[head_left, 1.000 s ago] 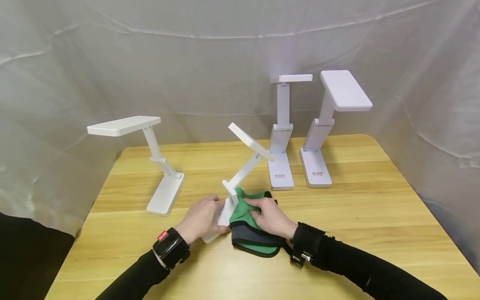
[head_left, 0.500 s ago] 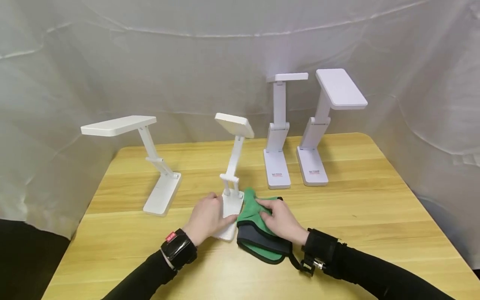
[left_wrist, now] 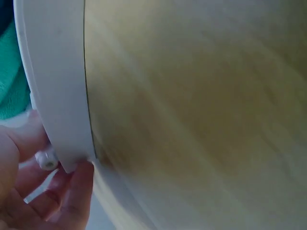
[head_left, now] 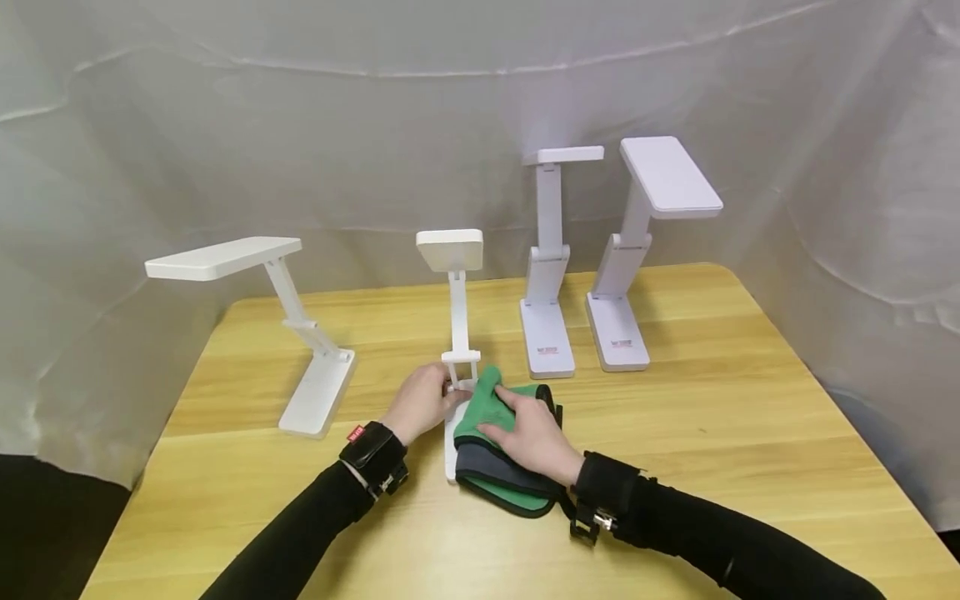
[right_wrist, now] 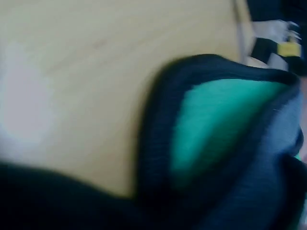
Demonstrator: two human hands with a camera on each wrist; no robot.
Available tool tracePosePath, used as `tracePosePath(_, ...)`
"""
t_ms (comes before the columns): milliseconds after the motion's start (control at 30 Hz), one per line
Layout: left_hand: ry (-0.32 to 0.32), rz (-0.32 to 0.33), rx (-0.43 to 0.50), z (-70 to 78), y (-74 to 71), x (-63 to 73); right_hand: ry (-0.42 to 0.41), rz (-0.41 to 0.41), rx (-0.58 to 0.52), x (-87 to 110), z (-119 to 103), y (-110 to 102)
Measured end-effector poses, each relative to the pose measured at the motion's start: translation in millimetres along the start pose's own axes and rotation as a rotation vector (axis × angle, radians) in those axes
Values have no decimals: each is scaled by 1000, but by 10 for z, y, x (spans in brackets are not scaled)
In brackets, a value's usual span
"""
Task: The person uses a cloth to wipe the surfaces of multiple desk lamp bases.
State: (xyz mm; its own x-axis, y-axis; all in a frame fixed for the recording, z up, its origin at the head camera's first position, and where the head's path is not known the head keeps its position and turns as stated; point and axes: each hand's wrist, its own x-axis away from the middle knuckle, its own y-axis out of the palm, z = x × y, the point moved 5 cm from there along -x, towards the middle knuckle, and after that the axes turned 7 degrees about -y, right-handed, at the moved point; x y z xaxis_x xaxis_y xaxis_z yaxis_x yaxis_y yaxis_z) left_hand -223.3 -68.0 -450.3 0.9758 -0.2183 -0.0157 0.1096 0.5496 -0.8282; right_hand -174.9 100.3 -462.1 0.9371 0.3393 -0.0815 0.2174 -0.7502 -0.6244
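Observation:
A white folding desk lamp (head_left: 458, 312) stands in the middle of the table, its head facing forward in the head view. My left hand (head_left: 423, 402) grips the far end of its base, by the hinge. In the left wrist view, fingers (left_wrist: 79, 191) curl around the end of the white base (left_wrist: 60, 72). My right hand (head_left: 536, 437) holds a green cloth with dark edging (head_left: 487, 408) over the right side of the base, covering part of it. The right wrist view shows the cloth's folded corner (right_wrist: 216, 124); the right fingers are out of sight there.
Another white desk lamp (head_left: 318, 392) stands at the left, its head reaching left. Two more lamps, one upright (head_left: 547, 333) and one leaning right (head_left: 618, 329), stand at the back right. A pale curtain (head_left: 360, 150) hangs behind the wooden table (head_left: 712, 433).
The middle lamp has turned from slanting right to facing forward. My left hand has slid to the far end of its base. The right hand has brought the cloth over the base.

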Motion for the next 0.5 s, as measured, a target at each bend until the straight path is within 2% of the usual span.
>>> tracePosePath(167,-19,25,-17,11,7,15,-91,-9,111,169,-57,29)
tracePosePath(333,-32,43,1,2,1,30,-146,-73,142,398,-106,40)
tracePosePath(433,-29,48,9,1,-6,36,-165,-77,157,414,-137,38)
tracePosePath(500,-23,52,5,3,-7,36,-157,-64,149,343,-142,34)
